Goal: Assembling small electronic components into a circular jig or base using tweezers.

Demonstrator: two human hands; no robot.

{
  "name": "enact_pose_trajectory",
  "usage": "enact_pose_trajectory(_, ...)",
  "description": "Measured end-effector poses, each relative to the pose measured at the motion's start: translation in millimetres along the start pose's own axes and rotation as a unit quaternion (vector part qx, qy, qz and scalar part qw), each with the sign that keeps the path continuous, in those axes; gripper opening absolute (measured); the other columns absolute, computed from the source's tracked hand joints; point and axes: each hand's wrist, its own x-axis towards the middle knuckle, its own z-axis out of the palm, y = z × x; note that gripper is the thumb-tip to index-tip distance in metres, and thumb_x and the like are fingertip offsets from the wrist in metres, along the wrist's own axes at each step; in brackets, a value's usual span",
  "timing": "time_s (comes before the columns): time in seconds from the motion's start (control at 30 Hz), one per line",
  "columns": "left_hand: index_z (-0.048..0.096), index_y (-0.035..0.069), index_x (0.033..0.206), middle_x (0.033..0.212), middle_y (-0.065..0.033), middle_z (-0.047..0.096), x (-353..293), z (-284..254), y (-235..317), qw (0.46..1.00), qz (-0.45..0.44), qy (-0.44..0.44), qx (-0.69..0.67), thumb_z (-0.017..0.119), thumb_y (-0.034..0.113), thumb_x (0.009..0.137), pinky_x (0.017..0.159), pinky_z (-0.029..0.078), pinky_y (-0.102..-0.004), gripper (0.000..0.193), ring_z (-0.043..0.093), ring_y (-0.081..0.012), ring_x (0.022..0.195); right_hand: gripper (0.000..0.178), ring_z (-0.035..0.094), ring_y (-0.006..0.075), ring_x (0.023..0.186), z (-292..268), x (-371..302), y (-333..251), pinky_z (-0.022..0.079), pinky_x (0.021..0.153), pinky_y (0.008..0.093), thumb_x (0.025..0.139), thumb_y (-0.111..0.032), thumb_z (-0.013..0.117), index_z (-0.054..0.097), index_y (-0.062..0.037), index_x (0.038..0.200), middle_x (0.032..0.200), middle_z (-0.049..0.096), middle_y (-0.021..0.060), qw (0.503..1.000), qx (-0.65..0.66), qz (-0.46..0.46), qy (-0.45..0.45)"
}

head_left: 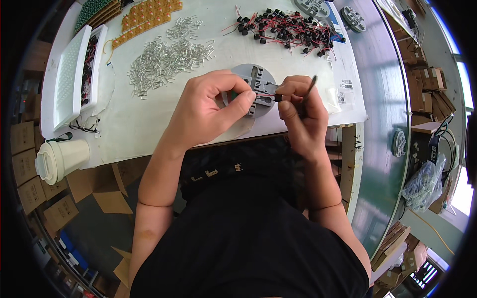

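My left hand [211, 107] is closed in a pinch, thumb against forefinger, on the end of a thin red wire [262, 95]. Opposite it, my right hand [305, 116] grips a small black part [278, 98] between thumb and fingertips; the wire seems to run to it. A slim dark tool [312, 84] also sticks up out of my right hand, its lower length hidden by the fingers. Behind and below the fingertips a round grey plastic housing [269, 77] with dark slots rests on the table, partly covered by both hands.
Small clear U-shaped pieces [171, 59] lie heaped on the white table [144, 129]. Black round parts with red wires [288, 30] are piled at the far right. Orange boards [146, 20], a white foam tray [69, 79] and a lidded cream cup [64, 156] stand left.
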Motion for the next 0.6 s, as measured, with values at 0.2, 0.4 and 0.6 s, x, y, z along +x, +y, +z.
enact_pose_trajectory(0.2,0.075,0.005,0.085,0.073,-0.0061,0.065,7,6,-11,0.970,0.055,0.004,0.237,0.080,0.015,0.086,0.067,0.047,-0.0325,0.011,0.060,-0.0196,0.068,0.020,0.066,0.0218,0.074,2,4,-14,0.052,0.062,0.0348,0.092,0.000,0.073,0.067,-0.0027,0.110,0.112,0.061,0.0109,0.960,-0.277,-0.002,-0.031)
enact_pose_trajectory(0.4,0.076,0.006,0.099,0.091,-0.0079,0.071,7,12,-15,0.934,0.038,-0.031,0.353,0.084,0.015,0.079,0.080,0.052,-0.0398,0.023,0.066,-0.0281,0.083,0.017,0.070,0.0318,0.075,11,4,-29,0.054,0.064,0.0416,0.090,-0.006,0.075,0.070,-0.0048,0.107,0.113,0.064,0.0095,0.887,-0.456,0.030,-0.068)
enact_pose_trajectory(0.6,0.063,0.012,0.132,0.121,-0.0081,0.067,-7,15,-19,0.945,0.109,0.034,0.308,0.093,0.024,0.069,0.101,0.050,-0.0428,0.071,0.059,-0.0324,0.114,0.010,0.069,0.0315,0.073,4,11,-26,0.054,0.064,0.0420,0.090,-0.008,0.076,0.072,-0.0058,0.098,0.107,0.067,0.0050,0.867,-0.487,0.021,-0.100)
